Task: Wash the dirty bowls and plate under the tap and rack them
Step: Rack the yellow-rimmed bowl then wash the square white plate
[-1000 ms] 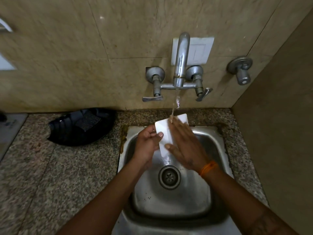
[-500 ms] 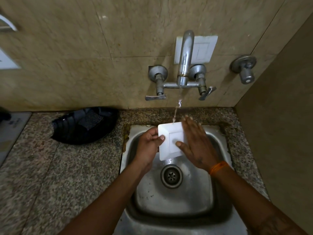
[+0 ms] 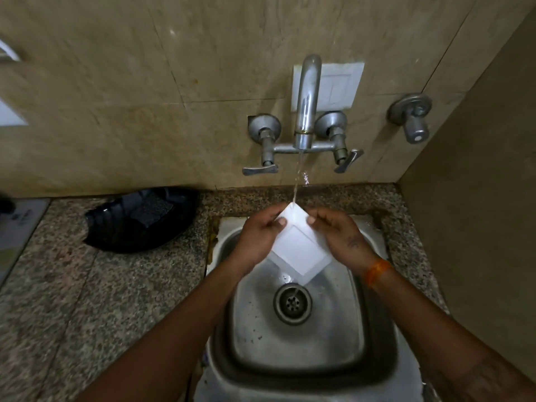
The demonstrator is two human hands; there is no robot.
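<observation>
A white square plate (image 3: 300, 249) is held over the steel sink (image 3: 377, 338), turned like a diamond with one corner up under the running tap (image 3: 306, 103). My left hand (image 3: 259, 232) grips its upper left edge. My right hand (image 3: 338, 235) grips its upper right edge. Water from the spout lands on the top corner and runs off the bottom corner toward the drain (image 3: 293, 303).
A black plastic tray (image 3: 139, 219) with a dark scrub pad (image 3: 152, 210) sits on the granite counter (image 3: 87, 300) left of the sink. A second wall valve (image 3: 412, 117) is at the right. A side wall closes in on the right.
My right hand stopped rubbing the plate's face and took hold of its edge. The plate has turned from nearly square-on to a diamond angle, tilted under the stream.
</observation>
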